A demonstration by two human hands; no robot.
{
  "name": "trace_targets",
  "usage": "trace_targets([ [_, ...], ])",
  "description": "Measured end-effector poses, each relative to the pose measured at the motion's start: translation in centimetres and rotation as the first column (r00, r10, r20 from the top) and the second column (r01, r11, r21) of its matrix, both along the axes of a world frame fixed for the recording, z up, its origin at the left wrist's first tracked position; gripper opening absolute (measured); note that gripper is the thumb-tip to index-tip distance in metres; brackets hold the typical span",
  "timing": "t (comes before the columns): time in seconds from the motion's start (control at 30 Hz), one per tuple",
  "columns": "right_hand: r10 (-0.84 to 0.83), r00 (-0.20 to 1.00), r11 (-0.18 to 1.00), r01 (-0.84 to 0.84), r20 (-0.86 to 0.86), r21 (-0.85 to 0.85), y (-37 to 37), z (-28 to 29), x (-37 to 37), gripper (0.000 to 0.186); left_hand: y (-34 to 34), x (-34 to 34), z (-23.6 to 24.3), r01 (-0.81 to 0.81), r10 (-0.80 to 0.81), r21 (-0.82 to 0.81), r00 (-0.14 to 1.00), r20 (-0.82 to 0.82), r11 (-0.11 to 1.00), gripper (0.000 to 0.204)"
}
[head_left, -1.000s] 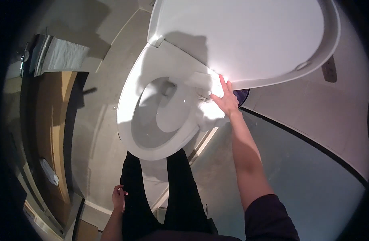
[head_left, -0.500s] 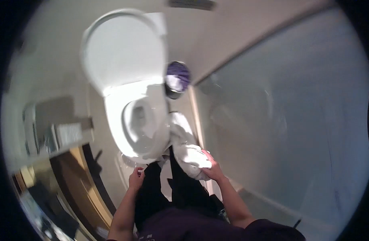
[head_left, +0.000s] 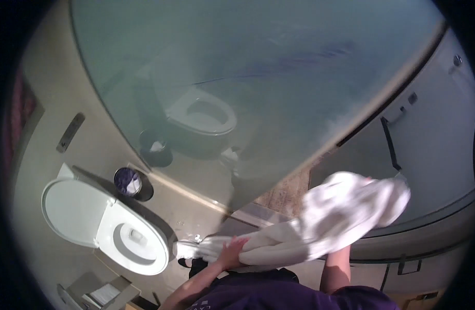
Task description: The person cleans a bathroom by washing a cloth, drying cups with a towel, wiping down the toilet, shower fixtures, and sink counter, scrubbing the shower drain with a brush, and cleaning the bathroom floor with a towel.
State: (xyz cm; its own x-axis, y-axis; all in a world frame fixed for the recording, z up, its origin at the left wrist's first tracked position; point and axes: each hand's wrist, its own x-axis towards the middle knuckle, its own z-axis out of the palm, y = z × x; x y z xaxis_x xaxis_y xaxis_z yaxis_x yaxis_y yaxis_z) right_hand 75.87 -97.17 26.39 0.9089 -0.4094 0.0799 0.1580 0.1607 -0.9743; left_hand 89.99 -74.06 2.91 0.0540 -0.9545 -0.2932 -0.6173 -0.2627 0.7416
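A long white towel (head_left: 278, 242) stretches across in front of my body, bunched at its right end and hanging in a narrow tail at the left. My left hand (head_left: 232, 253) is closed around the cloth near that tail. Lifted at the right, the bulk of the towel covers most of my right hand (head_left: 369, 179); only a bit of finger shows at its upper edge. My right forearm rises behind the cloth, which it holds up.
A toilet (head_left: 144, 245) with its lid raised stands at the left. Beside it is a small bin (head_left: 128, 182) with a purple liner. A glass panel (head_left: 278, 113) fills the far side, reflecting the toilet. White drawers (head_left: 402, 268) and a doorway lie at the right.
My view has turned right, away from the toilet. The towel has come up from beside the toilet and is stretched out. My left hand, empty before, now grips it too.
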Motion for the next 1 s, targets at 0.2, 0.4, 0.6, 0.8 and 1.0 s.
trace_targets([
  [0.2, -0.506, 0.858, 0.791, 0.424, 0.084, 0.441, -14.0, -3.5, -17.4, 0.055, -11.4, -8.9, 4.6, -0.051, 0.006, -0.066, 0.835, -0.55, 0.997, 0.052],
  [0.4, -0.617, 0.784, 0.614, 0.43, 0.064, 0.662, -21.5, -10.1, -21.5, 0.055, -21.5, -5.6, 23.1, -0.015, -0.144, -0.162, 0.381, -0.913, 0.987, 0.047],
  [0.6, -0.605, 0.795, 0.553, 0.383, 0.041, 0.74, -26.8, -13.0, -18.4, 0.055, -34.3, -6.6, 23.0, 0.368, -0.54, -0.483, 0.065, -0.839, 0.795, 0.051],
  [0.8, -0.585, 0.81, 0.548, 0.437, -0.047, 0.713, -35.6, -14.0, -13.8, 0.055, -50.9, -0.7, 20.6, 0.521, -0.646, -0.713, -0.348, -0.68, 0.469, 0.056],
  [1.0, -0.493, 0.869, 0.627, 0.385, -0.038, 0.677, -50.6, -11.7, 2.1, 0.055, -58.1, 12.3, 17.7, 0.382, -0.126, -0.238, -0.296, -0.947, 0.893, 0.051],
])
